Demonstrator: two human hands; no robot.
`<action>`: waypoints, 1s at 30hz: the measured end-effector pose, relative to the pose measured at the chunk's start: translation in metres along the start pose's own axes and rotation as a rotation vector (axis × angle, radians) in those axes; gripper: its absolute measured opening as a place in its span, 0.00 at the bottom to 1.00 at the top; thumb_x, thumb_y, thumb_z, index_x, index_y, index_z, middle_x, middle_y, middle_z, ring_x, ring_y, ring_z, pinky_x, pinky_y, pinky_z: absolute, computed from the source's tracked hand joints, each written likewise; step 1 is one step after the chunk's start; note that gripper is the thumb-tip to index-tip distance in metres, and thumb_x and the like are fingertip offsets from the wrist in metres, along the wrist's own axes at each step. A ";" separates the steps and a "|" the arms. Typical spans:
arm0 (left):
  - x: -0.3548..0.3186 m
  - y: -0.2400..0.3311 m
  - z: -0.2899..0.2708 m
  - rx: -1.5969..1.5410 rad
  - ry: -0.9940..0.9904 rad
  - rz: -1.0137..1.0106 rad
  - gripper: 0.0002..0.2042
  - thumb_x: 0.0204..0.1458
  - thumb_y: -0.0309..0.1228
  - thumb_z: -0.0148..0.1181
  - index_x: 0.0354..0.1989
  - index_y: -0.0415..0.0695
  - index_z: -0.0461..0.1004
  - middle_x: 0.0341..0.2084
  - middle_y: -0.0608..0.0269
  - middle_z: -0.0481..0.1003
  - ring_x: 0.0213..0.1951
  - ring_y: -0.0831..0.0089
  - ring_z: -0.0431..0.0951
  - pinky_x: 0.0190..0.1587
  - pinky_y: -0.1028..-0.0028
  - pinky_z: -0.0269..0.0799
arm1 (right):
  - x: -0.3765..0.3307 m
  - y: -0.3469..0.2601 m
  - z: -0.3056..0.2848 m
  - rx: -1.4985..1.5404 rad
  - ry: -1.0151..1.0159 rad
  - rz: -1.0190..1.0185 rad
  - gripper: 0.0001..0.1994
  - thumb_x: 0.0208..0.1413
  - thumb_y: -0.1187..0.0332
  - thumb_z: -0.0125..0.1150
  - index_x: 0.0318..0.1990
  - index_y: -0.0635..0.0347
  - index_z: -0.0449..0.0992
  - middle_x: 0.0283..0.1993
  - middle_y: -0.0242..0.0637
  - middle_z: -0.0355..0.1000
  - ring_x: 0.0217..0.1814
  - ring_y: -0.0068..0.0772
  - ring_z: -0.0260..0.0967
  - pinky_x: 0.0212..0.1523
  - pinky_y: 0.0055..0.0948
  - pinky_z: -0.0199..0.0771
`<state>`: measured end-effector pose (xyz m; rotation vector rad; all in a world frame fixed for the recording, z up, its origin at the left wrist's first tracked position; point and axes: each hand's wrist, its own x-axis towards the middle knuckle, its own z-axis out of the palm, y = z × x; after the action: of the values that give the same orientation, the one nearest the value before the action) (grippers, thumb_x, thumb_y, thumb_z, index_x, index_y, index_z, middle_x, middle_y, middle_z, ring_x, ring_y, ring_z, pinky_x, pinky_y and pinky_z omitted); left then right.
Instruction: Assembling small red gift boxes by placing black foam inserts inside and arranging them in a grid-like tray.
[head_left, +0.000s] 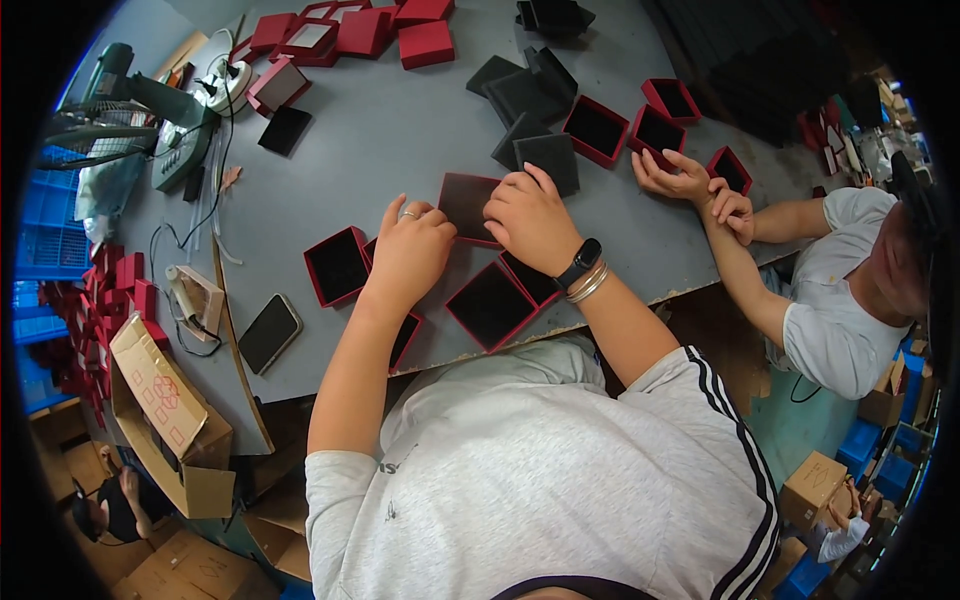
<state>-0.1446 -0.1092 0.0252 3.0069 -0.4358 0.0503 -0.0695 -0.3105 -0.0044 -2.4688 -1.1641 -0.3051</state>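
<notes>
Between my hands is a red box (468, 200) with a dark brown inside. My left hand (413, 248), a ring on one finger, is closed at the box's left edge. The curled fingers of my right hand (535, 222) grip its right side. Below them, nearer my body, lies an open red box (491, 307) with a black lining, and another (528, 279) sits partly under my right wrist. Left of my left forearm rests one more open red box (337, 266). Several dark foam pads (547, 160) are piled just beyond my right hand.
A co-worker's hands (680, 180) are beside open red boxes (597, 131) at the right. Closed red boxes (426, 45) stand at the far side. A phone (270, 334), a fan (110, 120), a power strip with cables (225, 83) and a carton (165, 400) are on the left.
</notes>
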 end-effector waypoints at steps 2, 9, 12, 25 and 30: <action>0.000 0.000 0.001 -0.004 0.001 -0.008 0.07 0.54 0.31 0.62 0.39 0.49 0.82 0.40 0.71 0.79 0.54 0.70 0.74 0.69 0.56 0.56 | -0.003 0.001 0.002 0.051 -0.114 -0.048 0.05 0.54 0.63 0.64 0.35 0.52 0.79 0.37 0.28 0.74 0.55 0.32 0.68 0.71 0.49 0.51; -0.016 0.005 -0.010 -0.142 0.244 -0.040 0.08 0.53 0.29 0.63 0.41 0.47 0.81 0.45 0.66 0.79 0.55 0.66 0.74 0.67 0.55 0.58 | 0.004 0.003 -0.011 0.186 -0.103 -0.021 0.04 0.55 0.66 0.63 0.35 0.53 0.80 0.38 0.29 0.75 0.50 0.33 0.71 0.70 0.45 0.56; -0.040 0.006 -0.030 -0.247 0.301 -0.145 0.10 0.52 0.29 0.64 0.43 0.45 0.81 0.48 0.63 0.78 0.56 0.62 0.74 0.66 0.56 0.61 | 0.001 0.007 -0.021 0.305 0.015 0.062 0.04 0.55 0.67 0.62 0.36 0.53 0.80 0.38 0.30 0.77 0.49 0.33 0.72 0.69 0.44 0.57; -0.166 0.012 -0.001 -0.341 0.398 -0.552 0.22 0.46 0.31 0.71 0.52 0.45 0.77 0.58 0.57 0.71 0.62 0.54 0.67 0.63 0.57 0.61 | -0.003 -0.003 -0.015 0.257 -0.280 -0.083 0.11 0.58 0.60 0.61 0.42 0.55 0.80 0.46 0.32 0.76 0.55 0.36 0.71 0.70 0.46 0.54; -0.145 0.006 0.001 -0.194 0.408 -0.551 0.27 0.48 0.29 0.70 0.59 0.46 0.73 0.61 0.59 0.69 0.65 0.58 0.65 0.69 0.56 0.55 | 0.008 -0.016 -0.028 0.176 -0.422 -0.028 0.14 0.56 0.64 0.62 0.48 0.55 0.79 0.47 0.34 0.77 0.56 0.41 0.71 0.66 0.39 0.61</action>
<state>-0.2854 -0.0740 0.0177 2.7107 0.3998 0.5248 -0.0776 -0.3085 0.0274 -2.4256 -1.3220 0.3157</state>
